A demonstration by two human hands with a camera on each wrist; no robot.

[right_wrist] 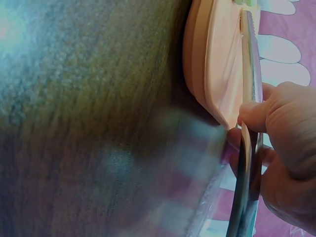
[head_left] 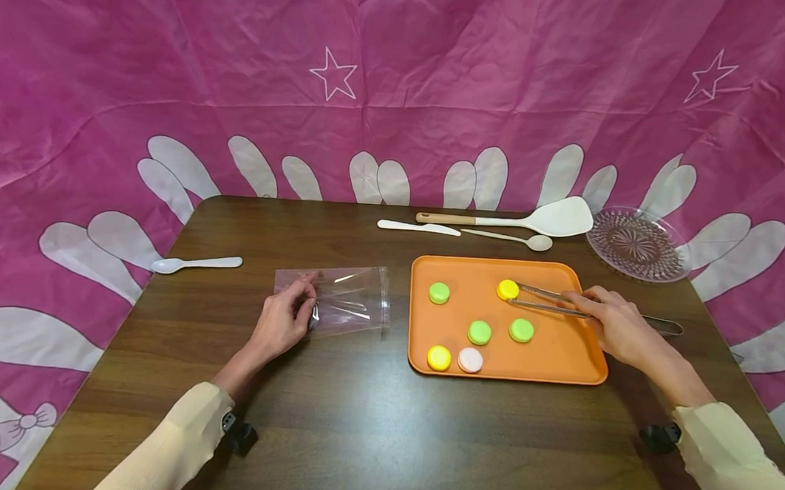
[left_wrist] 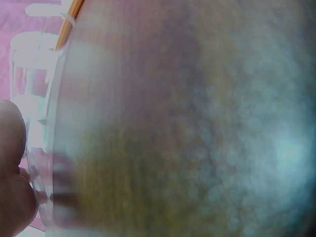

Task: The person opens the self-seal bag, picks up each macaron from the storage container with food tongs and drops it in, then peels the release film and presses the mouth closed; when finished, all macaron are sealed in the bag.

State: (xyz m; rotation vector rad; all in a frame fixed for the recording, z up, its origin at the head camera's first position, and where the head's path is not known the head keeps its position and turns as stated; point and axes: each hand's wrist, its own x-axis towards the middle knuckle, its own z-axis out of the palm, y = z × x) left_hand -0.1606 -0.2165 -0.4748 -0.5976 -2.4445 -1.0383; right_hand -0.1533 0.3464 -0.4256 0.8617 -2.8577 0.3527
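Note:
A clear plastic bag [head_left: 353, 298] lies flat on the table, left of the orange tray [head_left: 560, 357]. My left hand [head_left: 280, 322] pinches the bag near its left end between thumb and fingers. In my right hand [head_left: 618, 327] I grip metal tongs [right_wrist: 251, 64] around their middle. The tong tips stand on either side of a yellow macaron [head_left: 507, 289] near the tray's back edge. Three green macarons [head_left: 479, 332] are spread over the tray. Another yellow macaron [head_left: 438, 358] and a pale pink macaron [head_left: 470, 360] sit side by side along its front edge.
Behind the tray lie a white spatula [head_left: 560, 217] with a wooden handle, a white knife [head_left: 418, 227] and a long pale spoon [head_left: 538, 242]. A clear patterned plate [head_left: 639, 244] stands back right. A white spoon [head_left: 198, 263] lies far left. Pink cloth [head_left: 242, 59] hangs behind.

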